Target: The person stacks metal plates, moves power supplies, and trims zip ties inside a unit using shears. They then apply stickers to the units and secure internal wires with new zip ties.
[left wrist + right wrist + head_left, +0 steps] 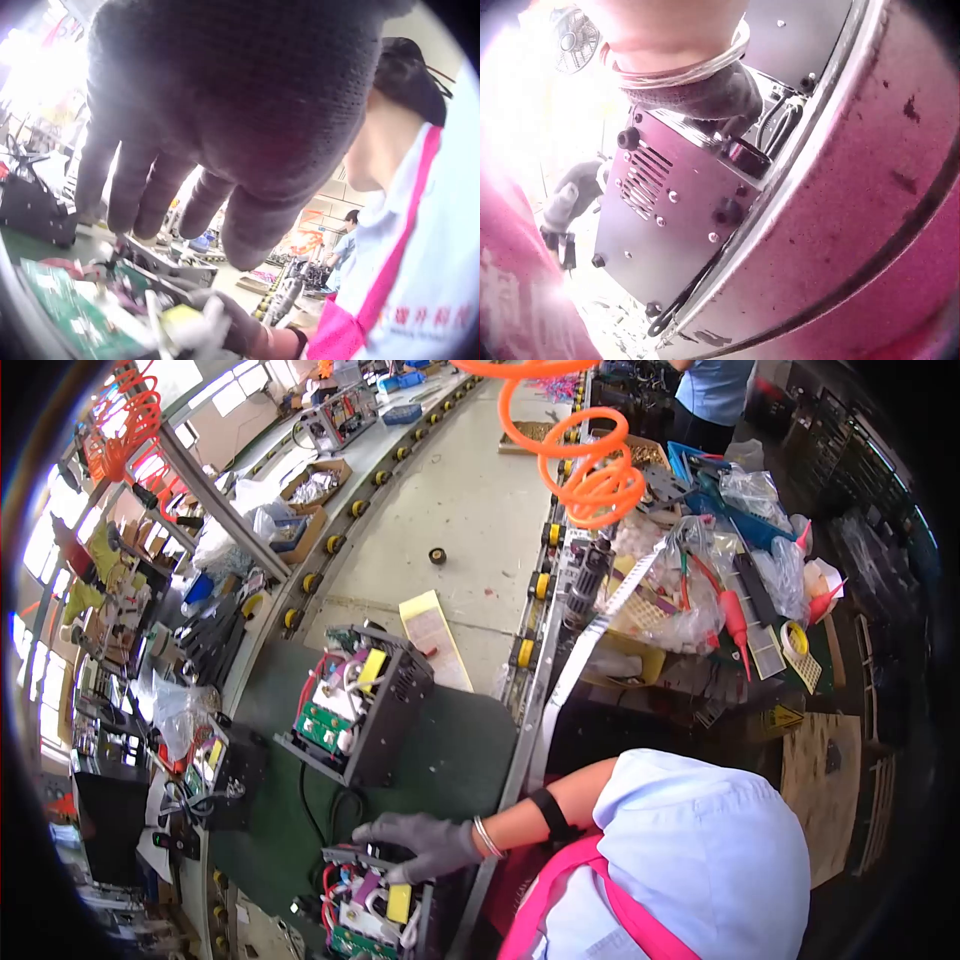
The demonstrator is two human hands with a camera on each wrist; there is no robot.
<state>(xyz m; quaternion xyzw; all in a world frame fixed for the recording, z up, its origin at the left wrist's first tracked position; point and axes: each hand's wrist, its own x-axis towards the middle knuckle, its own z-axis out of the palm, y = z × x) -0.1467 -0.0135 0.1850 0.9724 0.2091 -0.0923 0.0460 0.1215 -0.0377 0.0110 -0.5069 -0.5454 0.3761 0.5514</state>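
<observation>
My right hand [425, 847], in a grey glove, grips the end panel of the nearest open-cased electrical unit [375, 915]. Its thumb lies over the inner side and its fingers reach past the edge. In the right wrist view, the same right hand [705, 105] bends over the top of the dark vented side panel [660, 202], beside a black part [746, 159]. My gloved left hand [232, 112] hangs with its fingers extended downward, above a green circuit board [82, 315] and wires; nothing shows in its palm. The head view leaves it out of frame.
Another open unit [365, 705] stands farther along the green mat [460, 745], with a third unit [225, 770] to the left. A yellow-edged paper [435, 635] lies beyond. Orange coiled hose [600, 470] hangs overhead. Bagged parts and a red-tipped bottle [735, 620] crowd the right.
</observation>
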